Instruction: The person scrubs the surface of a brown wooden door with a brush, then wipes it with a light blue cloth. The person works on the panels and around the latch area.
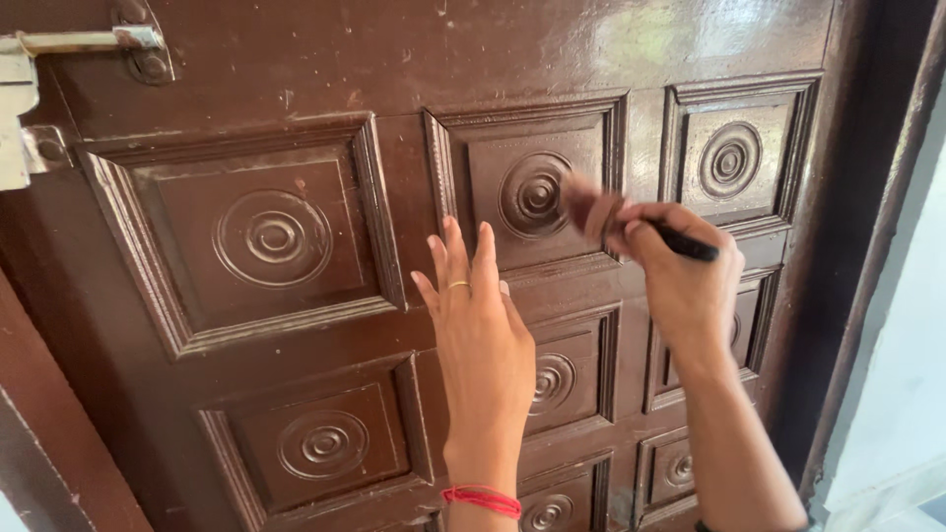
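A metal latch (59, 59) is sitting at the top left of the shiny brown wooden door (296, 89), well away from your hands. You are pressing your left hand (480, 325) flat on the door with fingers spread wide, a red string (483, 498) around your wrist. Your right hand (680, 271) is squeezing a thin black-handled brush (631, 222), its blurry tip touching a carved round-ring panel (532, 192).

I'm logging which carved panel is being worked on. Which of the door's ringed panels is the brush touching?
The top middle panel: the right hand holds the brush at its ring carving's right edge. The left hand rests flat just below it.
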